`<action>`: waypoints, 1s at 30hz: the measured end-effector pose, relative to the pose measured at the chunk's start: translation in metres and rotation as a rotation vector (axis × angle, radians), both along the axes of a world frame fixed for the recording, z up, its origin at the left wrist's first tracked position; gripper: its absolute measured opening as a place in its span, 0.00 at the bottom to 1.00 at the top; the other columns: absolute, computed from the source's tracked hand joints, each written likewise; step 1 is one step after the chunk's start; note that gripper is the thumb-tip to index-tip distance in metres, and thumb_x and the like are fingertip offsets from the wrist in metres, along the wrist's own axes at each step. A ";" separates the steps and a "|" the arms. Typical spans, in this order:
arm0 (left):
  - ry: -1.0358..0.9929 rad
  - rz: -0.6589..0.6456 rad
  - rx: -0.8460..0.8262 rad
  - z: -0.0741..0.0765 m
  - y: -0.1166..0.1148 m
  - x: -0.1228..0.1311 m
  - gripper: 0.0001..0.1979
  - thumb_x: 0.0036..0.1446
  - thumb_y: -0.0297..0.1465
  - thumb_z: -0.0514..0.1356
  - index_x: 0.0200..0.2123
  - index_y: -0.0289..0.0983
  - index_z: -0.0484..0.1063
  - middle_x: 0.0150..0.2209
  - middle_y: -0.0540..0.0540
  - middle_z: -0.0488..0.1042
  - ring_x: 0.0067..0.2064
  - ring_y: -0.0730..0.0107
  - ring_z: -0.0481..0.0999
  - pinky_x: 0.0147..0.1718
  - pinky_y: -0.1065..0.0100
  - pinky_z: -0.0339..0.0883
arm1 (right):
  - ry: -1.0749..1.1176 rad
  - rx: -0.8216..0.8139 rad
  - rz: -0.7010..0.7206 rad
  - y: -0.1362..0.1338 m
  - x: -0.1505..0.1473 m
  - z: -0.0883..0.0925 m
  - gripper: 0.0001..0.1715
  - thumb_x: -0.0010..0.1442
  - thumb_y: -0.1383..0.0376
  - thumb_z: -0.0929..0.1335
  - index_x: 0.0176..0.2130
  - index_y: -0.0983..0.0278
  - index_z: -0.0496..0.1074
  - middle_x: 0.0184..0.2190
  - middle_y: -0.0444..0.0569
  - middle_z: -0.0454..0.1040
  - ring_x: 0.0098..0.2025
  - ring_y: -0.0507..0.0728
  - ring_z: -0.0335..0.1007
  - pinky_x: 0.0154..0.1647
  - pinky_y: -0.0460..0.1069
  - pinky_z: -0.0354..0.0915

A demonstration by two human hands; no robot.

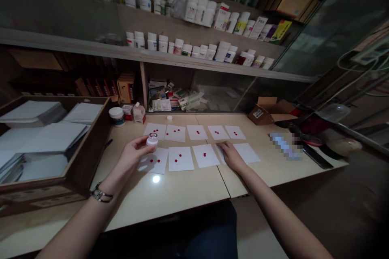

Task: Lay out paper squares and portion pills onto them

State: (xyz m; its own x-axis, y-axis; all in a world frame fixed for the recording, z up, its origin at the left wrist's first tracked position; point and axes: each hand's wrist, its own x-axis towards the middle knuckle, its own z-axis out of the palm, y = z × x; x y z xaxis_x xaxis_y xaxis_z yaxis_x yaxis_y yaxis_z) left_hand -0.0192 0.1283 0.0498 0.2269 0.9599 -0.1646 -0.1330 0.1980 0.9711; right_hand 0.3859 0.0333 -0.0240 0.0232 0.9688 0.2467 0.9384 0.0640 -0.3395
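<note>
My left hand (135, 154) is closed round a small white pill bottle (152, 142) with no cap on, held upright above the left end of two rows of white paper squares. A white cap (169, 118) lies behind the papers. Red pills (197, 132), mostly in pairs, sit on the squares of both rows. Over a paper in the front row is my right hand (232, 156), its fingers curled together close to the sheet; anything between them is hidden. The rightmost front paper square (247, 153) shows no pills.
At left stands a wooden box (88, 145) with stacks of white paper. Behind it are a white jar (117, 116) and small cartons (139, 113). An open cardboard box (264, 113) and a blurred-out phone-like object (284, 145) are at right. Shelves of medicine bottles (178, 46) rise behind.
</note>
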 end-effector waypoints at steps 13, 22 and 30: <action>0.166 -0.074 0.175 -0.014 0.006 0.004 0.29 0.37 0.35 0.71 0.46 0.31 0.74 0.47 0.37 0.77 0.47 0.57 0.76 0.45 0.59 0.71 | 0.123 0.250 -0.067 0.015 -0.033 0.031 0.21 0.56 0.72 0.60 0.46 0.63 0.73 0.44 0.55 0.70 0.48 0.61 0.67 0.51 0.57 0.64; 0.375 -0.088 0.442 -0.011 -0.007 0.025 0.19 0.41 0.29 0.66 0.40 0.34 0.77 0.43 0.40 0.77 0.44 0.58 0.76 0.37 0.63 0.73 | -0.084 -0.117 0.183 0.121 -0.180 0.062 0.16 0.60 0.69 0.64 0.48 0.62 0.72 0.47 0.52 0.73 0.47 0.57 0.69 0.46 0.48 0.61; 0.439 -0.044 0.464 -0.006 -0.008 0.029 0.17 0.40 0.28 0.66 0.39 0.34 0.77 0.41 0.41 0.78 0.43 0.59 0.76 0.37 0.64 0.73 | -0.034 -0.228 0.072 0.156 -0.197 0.049 0.11 0.59 0.64 0.65 0.41 0.64 0.74 0.44 0.54 0.76 0.45 0.58 0.71 0.41 0.48 0.60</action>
